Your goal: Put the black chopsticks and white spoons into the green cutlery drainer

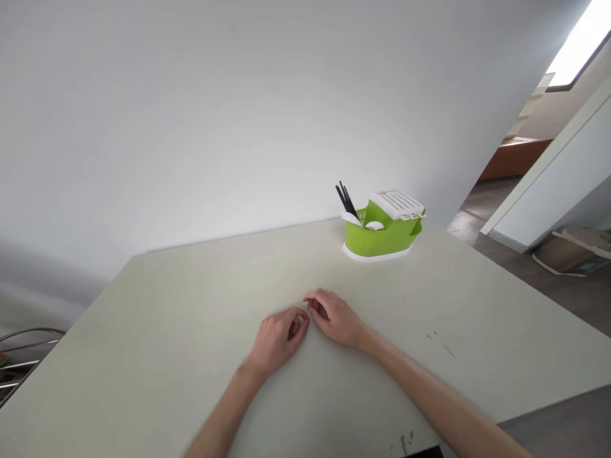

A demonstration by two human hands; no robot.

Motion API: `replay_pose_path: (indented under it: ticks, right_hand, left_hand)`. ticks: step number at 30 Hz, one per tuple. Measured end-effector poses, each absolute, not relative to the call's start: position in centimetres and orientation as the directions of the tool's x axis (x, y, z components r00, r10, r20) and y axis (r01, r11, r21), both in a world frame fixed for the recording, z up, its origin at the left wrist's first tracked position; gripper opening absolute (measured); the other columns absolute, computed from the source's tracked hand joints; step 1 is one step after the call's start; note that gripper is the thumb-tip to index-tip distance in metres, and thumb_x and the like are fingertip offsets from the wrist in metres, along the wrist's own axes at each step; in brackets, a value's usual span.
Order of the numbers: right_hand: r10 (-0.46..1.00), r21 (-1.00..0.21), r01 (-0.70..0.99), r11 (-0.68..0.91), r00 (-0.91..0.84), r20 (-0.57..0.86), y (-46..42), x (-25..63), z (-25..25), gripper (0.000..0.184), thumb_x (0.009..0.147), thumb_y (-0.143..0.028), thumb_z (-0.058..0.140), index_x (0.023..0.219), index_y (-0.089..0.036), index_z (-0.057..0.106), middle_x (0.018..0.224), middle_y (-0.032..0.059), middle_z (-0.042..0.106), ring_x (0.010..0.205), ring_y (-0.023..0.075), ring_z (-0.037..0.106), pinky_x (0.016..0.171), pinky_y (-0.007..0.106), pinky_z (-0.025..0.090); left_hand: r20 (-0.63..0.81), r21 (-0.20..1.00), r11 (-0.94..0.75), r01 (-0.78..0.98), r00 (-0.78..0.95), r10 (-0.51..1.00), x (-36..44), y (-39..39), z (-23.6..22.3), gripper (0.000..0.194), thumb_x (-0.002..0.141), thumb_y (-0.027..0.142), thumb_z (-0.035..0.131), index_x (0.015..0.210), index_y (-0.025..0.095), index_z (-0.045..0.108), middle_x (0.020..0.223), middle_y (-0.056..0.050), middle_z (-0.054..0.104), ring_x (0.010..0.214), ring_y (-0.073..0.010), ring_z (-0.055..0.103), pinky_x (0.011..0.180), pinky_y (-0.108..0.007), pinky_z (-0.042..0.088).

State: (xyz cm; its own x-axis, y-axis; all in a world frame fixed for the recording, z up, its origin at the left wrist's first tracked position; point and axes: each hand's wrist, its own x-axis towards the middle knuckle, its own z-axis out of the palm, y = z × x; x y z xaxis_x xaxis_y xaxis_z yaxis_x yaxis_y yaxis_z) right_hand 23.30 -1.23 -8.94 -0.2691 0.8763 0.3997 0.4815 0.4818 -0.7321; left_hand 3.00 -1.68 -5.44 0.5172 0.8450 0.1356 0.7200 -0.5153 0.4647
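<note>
My left hand rests on the pale table, its fingers curled in and the thumb against the index finger. Close beside it, my right hand lies with its fingers bent loosely round toward the thumb. Nothing shows in either hand, though the palms are partly hidden. Farther back to the right stands a green and white utensil caddy, apart from both hands. Black chopsticks lean in its left section, beside a white spoon. A slotted white lid covers its raised part.
The table meets a plain wall along its back edge. Dark marks dot its right side. A black object shows at the bottom edge. A metal rack stands at the left; a doorway opens at the right.
</note>
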Motion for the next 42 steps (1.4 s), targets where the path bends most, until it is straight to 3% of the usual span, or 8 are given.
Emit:
replay_pose_path:
  ticks: [42]
  right_hand:
    - [0.873,-0.727,0.484,0.488,-0.273,0.405,-1.25,23.37,-8.86,0.023,0.098,-0.012,0.055,0.116,-0.024,0.064,0.103,0.0045,0.072,0.093,0.0201,0.067,0.092,0.039,0.054]
  left_hand:
    - [0.148,0.465,-0.522,0.715,0.519,0.842,2.93,-1.56,-5.59,0.023,0.100,0.034,0.047,0.098,0.024,0.067,0.071,0.002,0.063,0.060,-0.0140,0.054,0.060,-0.027,0.039]
